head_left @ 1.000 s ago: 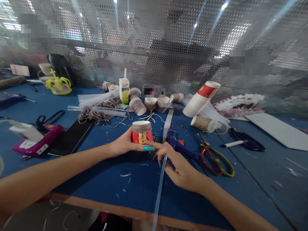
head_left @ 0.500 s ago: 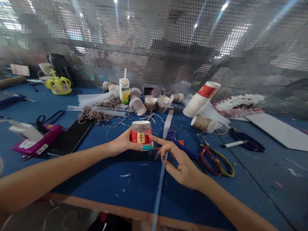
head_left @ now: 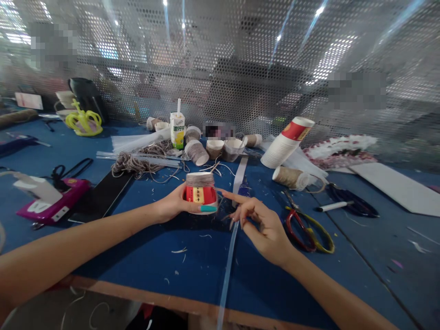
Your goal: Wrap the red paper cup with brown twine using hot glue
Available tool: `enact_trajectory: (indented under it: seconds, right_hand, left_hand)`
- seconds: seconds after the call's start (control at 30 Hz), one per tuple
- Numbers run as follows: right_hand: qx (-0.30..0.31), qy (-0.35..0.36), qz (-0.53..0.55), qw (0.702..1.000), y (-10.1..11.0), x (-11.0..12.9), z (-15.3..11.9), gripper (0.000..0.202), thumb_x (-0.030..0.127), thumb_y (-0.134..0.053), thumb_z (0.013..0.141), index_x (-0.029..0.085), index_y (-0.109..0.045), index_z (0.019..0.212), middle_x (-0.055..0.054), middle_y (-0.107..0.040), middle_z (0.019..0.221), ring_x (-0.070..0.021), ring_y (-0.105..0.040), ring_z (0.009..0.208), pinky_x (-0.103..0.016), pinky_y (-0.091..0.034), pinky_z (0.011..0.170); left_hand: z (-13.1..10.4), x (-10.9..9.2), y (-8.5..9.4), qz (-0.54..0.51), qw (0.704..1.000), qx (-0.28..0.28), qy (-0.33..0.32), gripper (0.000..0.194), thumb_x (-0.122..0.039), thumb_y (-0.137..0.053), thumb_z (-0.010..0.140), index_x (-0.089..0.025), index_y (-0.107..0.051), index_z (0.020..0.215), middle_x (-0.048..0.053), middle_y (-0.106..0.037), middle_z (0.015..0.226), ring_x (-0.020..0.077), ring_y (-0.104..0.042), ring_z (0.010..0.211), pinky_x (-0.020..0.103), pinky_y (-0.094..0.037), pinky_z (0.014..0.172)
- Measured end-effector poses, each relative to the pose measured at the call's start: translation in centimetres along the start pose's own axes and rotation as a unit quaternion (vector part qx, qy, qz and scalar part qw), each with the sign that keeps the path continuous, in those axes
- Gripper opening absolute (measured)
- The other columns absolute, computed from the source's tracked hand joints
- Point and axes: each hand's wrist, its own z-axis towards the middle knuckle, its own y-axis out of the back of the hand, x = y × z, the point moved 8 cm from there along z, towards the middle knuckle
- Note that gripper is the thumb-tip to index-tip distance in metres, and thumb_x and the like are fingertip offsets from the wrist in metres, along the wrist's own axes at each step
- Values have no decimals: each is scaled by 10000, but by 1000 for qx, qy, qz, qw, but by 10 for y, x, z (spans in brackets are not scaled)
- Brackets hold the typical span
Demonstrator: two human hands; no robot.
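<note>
My left hand (head_left: 173,203) holds a small red paper cup (head_left: 199,195) upright above the blue table, its thumb with a teal nail across the cup's lower front. Grey-brown cord (head_left: 200,180) is wound round the cup's upper part. To the right of the cup is my right hand (head_left: 263,227), index finger stretched toward the cup's side and the other fingers loosely bent and apart. I make out nothing held in it. A long pale strip (head_left: 228,266) runs down the table below its fingertips. Part of a blue tool (head_left: 244,189) shows behind this hand.
Red-and-yellow-handled scissors (head_left: 302,229) lie to the right. Behind stand a tilted stack of paper cups (head_left: 283,146), a drink carton (head_left: 178,130) and several cord-wrapped cups (head_left: 197,152). Loose cord (head_left: 135,164) lies left of centre, a purple power strip (head_left: 55,199) farther left.
The cup has moved slightly left and up in my left hand. My right hand has drawn back to the right, its index finger now off the cup's front and covering more of the blue tool.
</note>
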Motion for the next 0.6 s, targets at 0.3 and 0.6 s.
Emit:
enact_trajectory:
  seconds: [0.3,0.6]
  right_hand:
    - [83,-10,105,991,-18,8,-4,231,-4,-462,794,222,-475,841,-111,-608,1264,-124,-652,723,-339,-560,700]
    - [100,-83,273,953,-26,-5,-4,181,42,-494,827,217,-452,850,-88,-541,1338,-80,-644,656,-349,-605,683]
  left_hand:
    - [-1,2,-2,19,1000,13,21,617,-173,-879,491,-141,-629,1053,75,-715,972,214,-662,895,386,-483,883]
    - [-4,-1,-12,18,997,61,46,551,-121,-844,528,-151,-654,1045,43,-711,902,161,-647,813,305,-483,807]
